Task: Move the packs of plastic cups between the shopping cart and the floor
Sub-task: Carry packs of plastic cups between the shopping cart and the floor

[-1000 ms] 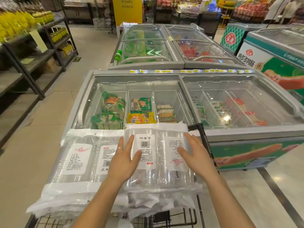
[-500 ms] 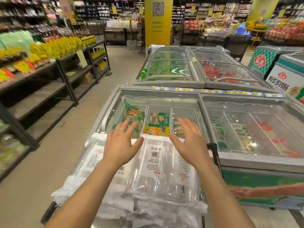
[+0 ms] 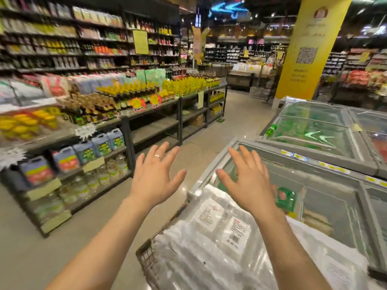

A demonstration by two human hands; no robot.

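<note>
Both hands are raised in the air with palms down and fingers spread, holding nothing. The left hand (image 3: 156, 177) hangs over the bare floor (image 3: 211, 141) of the aisle, a ring (image 3: 157, 156) on one finger. The right hand (image 3: 247, 181) hangs over the near corner of the freezer (image 3: 326, 170).

The cup packs (image 3: 213, 243) lie below and in front of the hands, piled on top of the cart (image 3: 148, 258), their clear wrap and white labels facing up. Neither hand touches them: the right hand is above the far end of the pile, and the left hand is off to the pile's left. The cart stands against the freezer, with the pile reaching to the freezer's glass lid. Shelves (image 3: 150, 114) of bottles line the aisle to the left, well apart from the cart.
</note>
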